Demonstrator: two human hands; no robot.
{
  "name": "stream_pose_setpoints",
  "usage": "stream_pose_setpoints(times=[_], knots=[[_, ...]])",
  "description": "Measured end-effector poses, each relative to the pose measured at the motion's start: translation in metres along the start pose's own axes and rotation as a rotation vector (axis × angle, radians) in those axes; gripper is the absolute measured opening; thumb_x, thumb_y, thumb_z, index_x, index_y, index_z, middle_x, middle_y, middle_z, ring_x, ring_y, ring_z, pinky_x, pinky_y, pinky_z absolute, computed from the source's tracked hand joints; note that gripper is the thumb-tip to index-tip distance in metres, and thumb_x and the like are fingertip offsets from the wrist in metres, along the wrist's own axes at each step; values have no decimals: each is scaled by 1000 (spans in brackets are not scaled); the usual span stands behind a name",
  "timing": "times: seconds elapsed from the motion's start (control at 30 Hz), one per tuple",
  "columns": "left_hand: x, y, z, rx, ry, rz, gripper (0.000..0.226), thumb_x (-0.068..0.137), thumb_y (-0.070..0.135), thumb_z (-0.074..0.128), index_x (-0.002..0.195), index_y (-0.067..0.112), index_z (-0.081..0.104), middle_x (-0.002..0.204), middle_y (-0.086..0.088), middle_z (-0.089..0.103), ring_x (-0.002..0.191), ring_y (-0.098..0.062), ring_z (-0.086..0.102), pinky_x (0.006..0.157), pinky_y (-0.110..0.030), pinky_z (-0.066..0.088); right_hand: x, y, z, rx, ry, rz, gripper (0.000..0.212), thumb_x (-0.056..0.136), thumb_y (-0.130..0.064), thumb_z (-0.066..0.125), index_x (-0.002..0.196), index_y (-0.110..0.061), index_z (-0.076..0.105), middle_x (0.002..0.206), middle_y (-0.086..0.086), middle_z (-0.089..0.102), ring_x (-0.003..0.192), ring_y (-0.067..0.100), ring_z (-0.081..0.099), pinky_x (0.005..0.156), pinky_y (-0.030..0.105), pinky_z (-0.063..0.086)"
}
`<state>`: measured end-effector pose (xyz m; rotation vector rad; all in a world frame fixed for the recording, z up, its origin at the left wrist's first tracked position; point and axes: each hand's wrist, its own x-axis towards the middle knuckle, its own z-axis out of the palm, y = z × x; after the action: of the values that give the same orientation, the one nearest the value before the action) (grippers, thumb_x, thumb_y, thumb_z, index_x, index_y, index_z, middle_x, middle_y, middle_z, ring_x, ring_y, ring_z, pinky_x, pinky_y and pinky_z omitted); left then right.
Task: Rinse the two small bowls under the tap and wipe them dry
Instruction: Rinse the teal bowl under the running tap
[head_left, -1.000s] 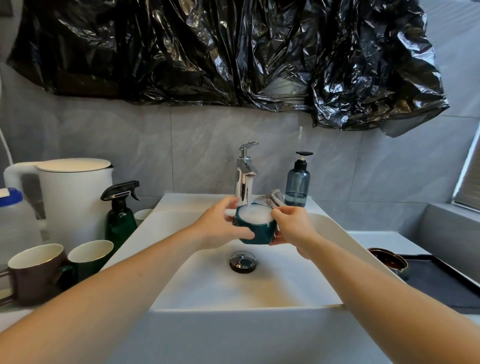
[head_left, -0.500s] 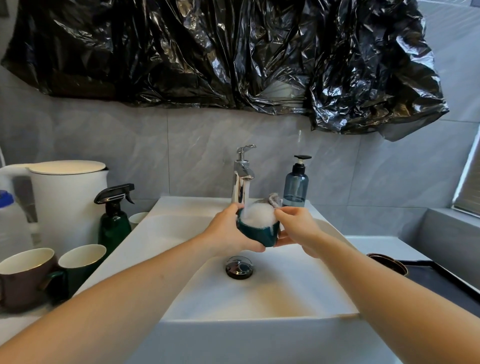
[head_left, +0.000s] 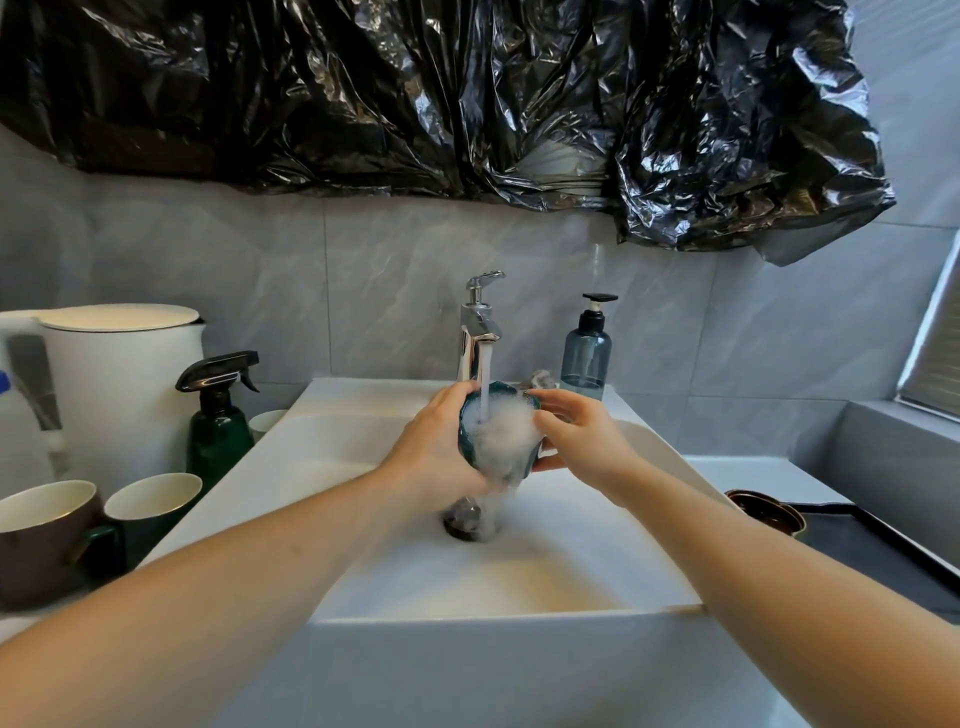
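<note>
We hold the small teal bowl (head_left: 470, 441) over the middle of the glossy white rectangular basin (head_left: 597, 561), tipped toward us under the chrome tap (head_left: 480, 332), our left hand (head_left: 436, 452) curled around its 9 o'clock side and our right hand (head_left: 582, 441) gripping its rim at 3 o'clock. A smooth stream of water (head_left: 485, 384) strikes the frothy white inside and spills down onto the round dark drain (head_left: 470, 522) at 6 o'clock. The second bowl (head_left: 763, 512) (brown, glazed, shiny) sits at 4 o'clock on a dark flat tray (head_left: 883, 561), and crinkled black plastic sheeting (head_left: 467, 93) hangs at 12 o'clock.
</note>
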<state>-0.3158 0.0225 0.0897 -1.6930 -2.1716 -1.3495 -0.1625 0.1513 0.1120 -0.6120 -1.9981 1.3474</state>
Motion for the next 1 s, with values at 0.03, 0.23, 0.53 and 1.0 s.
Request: stream_pose_setpoints(times=[0.03,0.23,0.53,1.0], knots=[[0,0,0,11,6,15,108,53,44,95,147,34,43,141,16,52,125,-11,55,104,-31,50,0,0,0,-7,2,-8,37,103,-9,53,138,-15,63,124,8,68,103,33,69,79,51,65],[0,-4,-3,61,-10,69,108,58,35,92,152,28,40,145,11,49,129,-13,53,108,-34,50,-3,0,2,-23,-27,-28,39,103,-5,51,140,-16,60,128,5,64,102,26,70,76,42,66],[8,-13,-16,109,-118,132,115,56,40,95,154,29,37,146,13,47,131,-15,53,106,-40,53,-2,1,5,54,-75,-16,41,104,-4,53,143,-17,57,138,3,59,101,19,71,76,37,66],[1,-20,-19,164,-55,244,104,62,31,96,151,24,42,147,7,50,130,-15,54,108,-35,50,1,9,8,-9,-134,11,44,103,-3,57,143,-22,51,142,2,53,122,31,62,86,46,65]])
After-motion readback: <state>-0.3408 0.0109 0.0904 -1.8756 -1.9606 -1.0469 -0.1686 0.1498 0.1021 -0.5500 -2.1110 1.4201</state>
